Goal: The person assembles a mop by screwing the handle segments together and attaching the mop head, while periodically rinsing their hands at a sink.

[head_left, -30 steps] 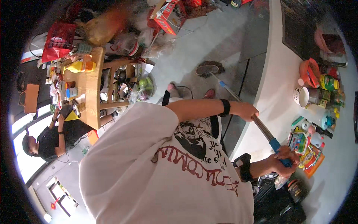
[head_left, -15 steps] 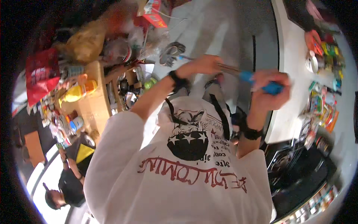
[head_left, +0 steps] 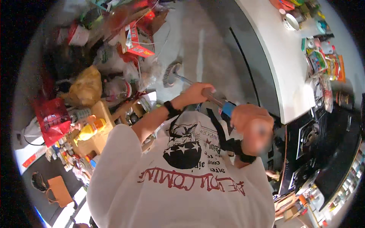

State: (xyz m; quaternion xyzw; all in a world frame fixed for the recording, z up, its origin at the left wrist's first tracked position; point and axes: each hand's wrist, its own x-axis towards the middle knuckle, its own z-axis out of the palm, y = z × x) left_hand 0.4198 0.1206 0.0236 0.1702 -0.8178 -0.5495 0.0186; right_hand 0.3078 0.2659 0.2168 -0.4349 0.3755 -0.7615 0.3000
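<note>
I hold a long-handled mop (head_left: 183, 79) slantwise across my front. Its grey, fringed head lies on the floor, ahead and left of my hands. My left hand (head_left: 197, 93) is closed round the metal pole, partway along it. Higher up, on the blue grip near the pole's upper end, my right hand (head_left: 251, 121) is wrapped tight, and part of it is blurred. The very end of the handle is hidden by that hand. Both wrists wear dark bands.
Along the right runs a white counter (head_left: 272, 72) bearing packets and a bowl, with a black gas stove (head_left: 310, 136) nearer me. To the left stand a red box (head_left: 140, 41), plastic bags, and a wooden table (head_left: 99, 112) with a yellow bottle (head_left: 90, 131). Grey floor (head_left: 190, 38) stretches ahead.
My view has turned, and I am farther back along the counter. The right hand has come lower and nearer my body; the mop head still lies on the floor ahead. Both grips stay closed.
</note>
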